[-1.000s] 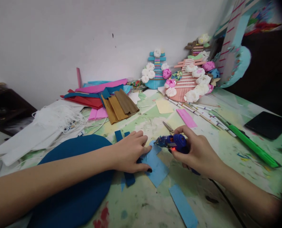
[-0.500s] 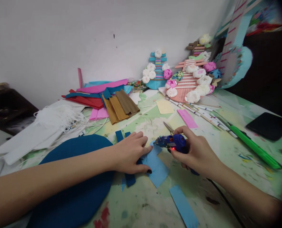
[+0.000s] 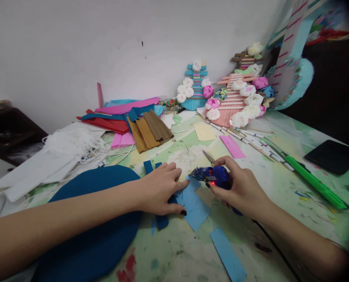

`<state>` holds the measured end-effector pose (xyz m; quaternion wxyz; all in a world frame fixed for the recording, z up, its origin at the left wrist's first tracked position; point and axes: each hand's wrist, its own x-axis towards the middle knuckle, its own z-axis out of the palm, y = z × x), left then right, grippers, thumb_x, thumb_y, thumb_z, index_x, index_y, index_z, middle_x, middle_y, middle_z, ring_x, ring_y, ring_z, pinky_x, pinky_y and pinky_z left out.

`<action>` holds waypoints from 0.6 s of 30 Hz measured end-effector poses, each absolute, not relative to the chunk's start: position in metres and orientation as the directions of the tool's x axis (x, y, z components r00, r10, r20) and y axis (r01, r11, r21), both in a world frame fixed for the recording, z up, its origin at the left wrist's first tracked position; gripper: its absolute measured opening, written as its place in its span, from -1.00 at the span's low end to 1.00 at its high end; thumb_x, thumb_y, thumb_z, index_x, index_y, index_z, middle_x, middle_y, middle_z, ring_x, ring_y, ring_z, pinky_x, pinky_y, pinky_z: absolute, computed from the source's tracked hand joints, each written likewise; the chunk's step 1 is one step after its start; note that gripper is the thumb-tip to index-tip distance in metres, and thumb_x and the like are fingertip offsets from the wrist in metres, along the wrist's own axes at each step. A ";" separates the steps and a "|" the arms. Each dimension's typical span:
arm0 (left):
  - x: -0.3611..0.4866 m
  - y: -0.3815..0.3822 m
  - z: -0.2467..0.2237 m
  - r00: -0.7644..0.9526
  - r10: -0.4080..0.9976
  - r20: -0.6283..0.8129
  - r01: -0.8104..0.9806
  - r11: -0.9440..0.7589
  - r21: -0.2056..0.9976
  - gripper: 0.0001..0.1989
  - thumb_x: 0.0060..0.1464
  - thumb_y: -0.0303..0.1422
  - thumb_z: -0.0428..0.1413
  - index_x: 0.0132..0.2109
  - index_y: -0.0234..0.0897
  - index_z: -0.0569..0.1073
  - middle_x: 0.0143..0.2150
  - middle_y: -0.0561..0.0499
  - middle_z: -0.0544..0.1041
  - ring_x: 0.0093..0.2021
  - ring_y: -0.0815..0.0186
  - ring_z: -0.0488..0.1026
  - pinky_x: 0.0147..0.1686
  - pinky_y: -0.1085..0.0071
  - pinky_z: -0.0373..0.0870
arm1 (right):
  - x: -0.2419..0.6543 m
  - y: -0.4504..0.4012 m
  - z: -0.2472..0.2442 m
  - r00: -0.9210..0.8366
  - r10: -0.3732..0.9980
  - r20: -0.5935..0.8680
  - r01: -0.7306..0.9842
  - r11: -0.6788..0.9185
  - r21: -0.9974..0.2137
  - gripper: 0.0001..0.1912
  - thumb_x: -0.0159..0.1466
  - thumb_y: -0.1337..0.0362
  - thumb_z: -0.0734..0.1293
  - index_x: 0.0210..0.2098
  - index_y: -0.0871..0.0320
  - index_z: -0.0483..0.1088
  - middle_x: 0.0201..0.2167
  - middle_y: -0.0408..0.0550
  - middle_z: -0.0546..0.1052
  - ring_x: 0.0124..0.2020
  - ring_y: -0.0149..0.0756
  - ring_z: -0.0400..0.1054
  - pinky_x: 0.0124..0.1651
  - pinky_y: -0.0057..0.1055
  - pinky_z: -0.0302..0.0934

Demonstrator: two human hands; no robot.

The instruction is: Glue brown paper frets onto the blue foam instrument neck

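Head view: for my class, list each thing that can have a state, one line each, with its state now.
Hot-glue gun: in the right hand, red light lit
Left hand: resting on the light-blue paper
Scissors: partly hidden; open or shut unclear
Dark-blue rounded piece: lying beneath the left forearm
White string: heaped, tangled
Black tablet or phone: screen dark
Brown crepe paper: folded
Blue decorated guitar: upright

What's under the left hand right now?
Dark blue strips poke out on both sides of the left hand, and its thumb and index finger lie over light blue paper. Whatever lies beneath the palm is covered.
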<state>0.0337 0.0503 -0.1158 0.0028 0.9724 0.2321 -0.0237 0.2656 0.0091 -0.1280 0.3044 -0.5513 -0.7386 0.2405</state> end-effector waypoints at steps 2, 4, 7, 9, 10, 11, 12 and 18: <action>0.033 0.050 -0.116 0.891 0.453 -0.039 0.453 -0.892 -0.007 -0.37 0.03 0.09 -0.01 0.08 -0.29 0.38 -0.30 -0.14 0.34 -0.27 0.12 0.22 -0.27 0.21 0.18 | 0.265 0.009 -0.128 -0.224 0.958 0.181 0.665 0.286 -0.690 -0.70 0.11 0.28 0.28 -0.18 0.11 0.15 -0.66 -0.27 0.37 -0.70 -0.41 0.25 -0.61 -0.53 0.03; 0.033 0.050 -0.116 0.890 0.454 -0.043 0.455 -0.891 -0.004 -0.36 0.03 0.09 -0.01 0.09 -0.28 0.38 -0.30 -0.14 0.34 -0.27 0.13 0.22 -0.27 0.22 0.18 | 0.265 0.008 -0.128 -0.216 0.959 0.182 0.666 0.281 -0.690 -0.71 0.11 0.28 0.29 -0.19 0.11 0.15 -0.65 -0.26 0.38 -0.69 -0.41 0.26 -0.59 -0.53 0.04; 0.034 0.050 -0.115 0.886 0.459 -0.067 0.459 -0.888 -0.007 -0.35 0.03 0.09 -0.02 0.11 -0.29 0.36 -0.29 -0.15 0.35 -0.26 0.12 0.22 -0.27 0.21 0.18 | 0.264 0.009 -0.129 -0.196 0.961 0.192 0.676 0.275 -0.684 -0.70 0.11 0.28 0.29 -0.18 0.11 0.14 -0.64 -0.25 0.38 -0.68 -0.40 0.26 -0.59 -0.53 0.04; 0.035 0.049 -0.115 0.884 0.461 -0.079 0.461 -0.887 -0.017 -0.35 0.03 0.09 -0.02 0.11 -0.30 0.37 -0.29 -0.16 0.35 -0.25 0.11 0.23 -0.26 0.20 0.18 | 0.263 0.009 -0.130 -0.200 0.961 0.189 0.681 0.275 -0.678 -0.68 0.11 0.27 0.28 -0.17 0.11 0.14 -0.65 -0.25 0.38 -0.68 -0.39 0.26 -0.59 -0.53 0.03; 0.035 0.049 -0.115 0.885 0.459 -0.077 0.459 -0.888 -0.022 -0.35 0.03 0.09 -0.01 0.10 -0.30 0.37 -0.29 -0.16 0.35 -0.25 0.11 0.23 -0.26 0.20 0.18 | 0.263 0.009 -0.130 -0.202 0.962 0.184 0.683 0.273 -0.677 -0.68 0.11 0.27 0.28 -0.16 0.11 0.14 -0.65 -0.25 0.37 -0.69 -0.39 0.26 -0.60 -0.53 0.02; 0.036 0.049 -0.115 0.887 0.457 -0.072 0.456 -0.889 -0.025 -0.36 0.03 0.09 -0.01 0.09 -0.29 0.38 -0.29 -0.16 0.35 -0.25 0.11 0.23 -0.26 0.20 0.18 | 0.263 0.009 -0.130 -0.202 0.963 0.179 0.686 0.270 -0.676 -0.68 0.11 0.27 0.28 -0.16 0.11 0.14 -0.65 -0.26 0.37 -0.69 -0.39 0.26 -0.60 -0.53 0.02; 0.036 0.049 -0.115 0.888 0.455 -0.065 0.454 -0.891 -0.027 -0.36 0.02 0.09 -0.01 0.08 -0.29 0.38 -0.29 -0.16 0.35 -0.25 0.11 0.23 -0.26 0.21 0.18 | 0.263 0.009 -0.130 -0.198 0.964 0.176 0.689 0.265 -0.675 -0.67 0.10 0.28 0.28 -0.16 0.10 0.14 -0.65 -0.26 0.37 -0.69 -0.39 0.26 -0.60 -0.54 0.02; 0.034 0.049 -0.116 0.887 0.459 -0.054 0.459 -0.888 -0.021 -0.37 0.03 0.09 -0.02 0.08 -0.29 0.38 -0.29 -0.15 0.35 -0.26 0.11 0.23 -0.26 0.20 0.19 | 0.267 0.007 -0.126 -0.175 0.968 0.178 0.696 0.249 -0.673 -0.70 0.10 0.28 0.28 -0.19 0.09 0.14 -0.67 -0.28 0.36 -0.70 -0.40 0.25 -0.60 -0.54 0.03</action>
